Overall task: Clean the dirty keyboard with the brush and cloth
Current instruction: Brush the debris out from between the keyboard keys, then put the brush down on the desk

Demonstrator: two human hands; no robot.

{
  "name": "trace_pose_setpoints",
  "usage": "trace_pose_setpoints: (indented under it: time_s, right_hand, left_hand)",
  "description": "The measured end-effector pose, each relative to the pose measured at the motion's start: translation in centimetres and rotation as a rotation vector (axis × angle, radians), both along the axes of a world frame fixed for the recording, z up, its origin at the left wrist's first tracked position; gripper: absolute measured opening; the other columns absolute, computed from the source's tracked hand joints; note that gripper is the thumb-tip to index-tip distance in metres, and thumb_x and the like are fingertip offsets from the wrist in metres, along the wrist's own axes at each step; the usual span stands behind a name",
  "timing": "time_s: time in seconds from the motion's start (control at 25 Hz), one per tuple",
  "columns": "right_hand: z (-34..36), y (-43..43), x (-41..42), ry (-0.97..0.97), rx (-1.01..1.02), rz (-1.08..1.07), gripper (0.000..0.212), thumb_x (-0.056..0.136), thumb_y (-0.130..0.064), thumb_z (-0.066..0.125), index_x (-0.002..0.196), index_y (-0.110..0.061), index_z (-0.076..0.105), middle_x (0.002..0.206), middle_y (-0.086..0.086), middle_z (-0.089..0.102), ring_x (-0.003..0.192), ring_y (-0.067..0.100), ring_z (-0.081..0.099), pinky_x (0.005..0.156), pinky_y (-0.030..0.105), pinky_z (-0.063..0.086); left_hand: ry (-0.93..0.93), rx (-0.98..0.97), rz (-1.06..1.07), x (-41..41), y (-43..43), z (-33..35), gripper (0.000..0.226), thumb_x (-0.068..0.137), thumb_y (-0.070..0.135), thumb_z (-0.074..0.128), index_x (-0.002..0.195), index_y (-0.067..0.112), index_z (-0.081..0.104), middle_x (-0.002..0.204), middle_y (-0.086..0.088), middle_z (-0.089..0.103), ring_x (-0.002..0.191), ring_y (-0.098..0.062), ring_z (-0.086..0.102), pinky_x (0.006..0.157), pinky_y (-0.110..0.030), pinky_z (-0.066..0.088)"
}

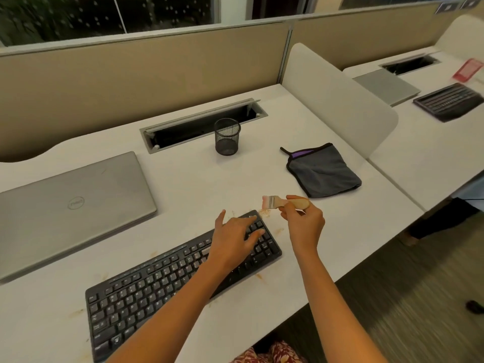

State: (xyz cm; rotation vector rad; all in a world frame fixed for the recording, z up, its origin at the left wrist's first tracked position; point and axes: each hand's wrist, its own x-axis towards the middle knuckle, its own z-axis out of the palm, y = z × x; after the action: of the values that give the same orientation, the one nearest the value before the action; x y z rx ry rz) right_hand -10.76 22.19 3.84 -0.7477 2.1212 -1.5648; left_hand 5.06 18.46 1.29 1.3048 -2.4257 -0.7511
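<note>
Head view shows the black keyboard (146, 292) lying at an angle on the white desk (196, 184). The left hand (233, 239) rests on its right end with fingers spread and straight, pressing it down and gripping nothing. The right hand (303, 224) grasps the brush (282, 202) by the wooden handle, with the bristles pointing left, just above the desk beyond the far right corner of the keyboard. A small heap of crumbs (264, 212) lies beside that corner.

The step in hand seems to be the brushing. To do it well, I think the left hand should hold the keyboard firm while the bristles go between the key rows in short strokes, always toward the same edge, so the dirt collects in one place and does not fall back. The grey cloth (323, 171) lies folded further right on the desk, untouched, ready for wiping afterwards.
</note>
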Motion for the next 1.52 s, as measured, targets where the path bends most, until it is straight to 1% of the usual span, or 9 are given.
trace_pose_setpoints:
  time_s: [0.16, 0.36, 0.48, 0.6, 0.72, 0.92, 1.16, 1.32, 1.52]
  right_hand:
    - [-0.5, 0.2, 1.3, -0.043, -0.048, -0.044, 0.019, 0.090, -0.010, 0.067, 0.108, -0.015, 0.070, 0.105, 0.004, 0.072, 0.090, 0.018, 0.071, 0.073, 0.035, 0.061]
    - [-1.5, 0.6, 1.3, -0.091, -0.098, -0.026, 0.018, 0.090, -0.011, 0.068, 0.105, -0.022, 0.066, 0.098, -0.008, 0.070, 0.089, 0.008, 0.068, 0.075, 0.024, 0.058]
    - [-1.9, -0.7, -0.1, -0.167, -0.101, -0.013, 0.017, 0.090, -0.010, 0.068, 0.105, -0.016, 0.067, 0.098, -0.001, 0.070, 0.090, 0.014, 0.068, 0.070, 0.021, 0.058]
    - [-2.0, -2.9, -2.2, -0.290, -0.072, -0.003, 0.017, 0.089, -0.008, 0.069, 0.106, -0.011, 0.068, 0.096, 0.000, 0.070, 0.088, 0.017, 0.069, 0.067, 0.020, 0.058]
    - [-2.2, -5.0, -4.3, -0.316, -0.038, 0.058, 0.015, 0.087, -0.009, 0.071, 0.101, -0.011, 0.071, 0.093, 0.001, 0.071, 0.085, 0.019, 0.070, 0.070, 0.025, 0.060]
    - [-3.2, -7.9, -7.6, -0.218, 0.069, 0.206, 0.012, 0.087, -0.016, 0.072, 0.099, -0.014, 0.072, 0.089, -0.001, 0.072, 0.080, 0.014, 0.070, 0.067, 0.019, 0.057]
    - [-4.5, -11.3, -10.0, -0.107, 0.213, 0.367, 0.011, 0.089, -0.015, 0.069, 0.098, -0.012, 0.074, 0.089, -0.002, 0.071, 0.079, 0.007, 0.066, 0.074, 0.015, 0.053]
    - [-5.3, -14.0, -11.0, -0.132, 0.259, 0.414, 0.011, 0.089, -0.014, 0.069, 0.098, -0.013, 0.075, 0.093, 0.001, 0.074, 0.084, 0.011, 0.068, 0.079, 0.022, 0.056]
    - [-6.1, -17.1, -11.9, -0.104, 0.287, 0.424, 0.013, 0.089, -0.013, 0.069, 0.100, -0.012, 0.075, 0.096, 0.002, 0.074, 0.083, 0.010, 0.066, 0.070, 0.010, 0.048]
  left_hand:
    - [0.175, 0.084, -0.006, -1.9, 0.5, 0.4, 0.043, 0.098, 0.050, 0.051, 0.125, 0.021, 0.066, 0.109, 0.006, 0.074, 0.103, -0.009, 0.065, 0.118, -0.041, 0.021]
    - [0.300, 0.212, 0.088, -4.4, 0.8, 1.0, 0.040, 0.097, 0.050, 0.050, 0.116, 0.023, 0.072, 0.085, -0.001, 0.075, 0.074, -0.011, 0.065, 0.087, -0.035, 0.051]
    - [0.394, 0.378, 0.241, -6.7, -0.6, 1.3, 0.031, 0.100, 0.041, 0.051, 0.112, 0.024, 0.073, 0.095, -0.005, 0.074, 0.080, -0.015, 0.065, 0.072, -0.023, 0.048]
    - [0.450, 0.502, 0.411, -9.4, -2.9, 1.2, 0.027, 0.100, 0.034, 0.053, 0.105, 0.019, 0.075, 0.089, -0.007, 0.073, 0.062, -0.008, 0.054, 0.059, -0.020, 0.038]
    - [0.591, 0.635, 0.586, -12.2, -5.0, 0.6, 0.020, 0.098, 0.030, 0.058, 0.099, 0.019, 0.075, 0.086, 0.000, 0.072, 0.070, -0.008, 0.060, 0.066, -0.022, 0.046]
    - [0.735, 0.704, 0.751, -15.4, -7.1, -0.3, 0.013, 0.097, 0.024, 0.060, 0.101, 0.025, 0.072, 0.099, 0.002, 0.074, 0.097, -0.015, 0.068, 0.085, -0.026, 0.048]
    - [0.733, 0.733, 0.908, -16.9, -9.9, -2.4, 0.019, 0.094, 0.022, 0.064, 0.109, 0.024, 0.074, 0.096, 0.004, 0.076, 0.092, -0.019, 0.071, 0.091, -0.046, 0.056]
    - [0.667, 0.683, 0.963, -17.5, -12.0, -2.5, 0.016, 0.093, 0.023, 0.066, 0.105, 0.024, 0.075, 0.091, 0.005, 0.074, 0.091, -0.020, 0.070, 0.090, -0.047, 0.056]
    - [0.545, 0.642, 0.970, -18.2, -14.7, -2.9, 0.035, 0.089, 0.022, 0.068, 0.124, 0.019, 0.068, 0.105, 0.001, 0.072, 0.095, -0.021, 0.069, 0.092, -0.045, 0.055]
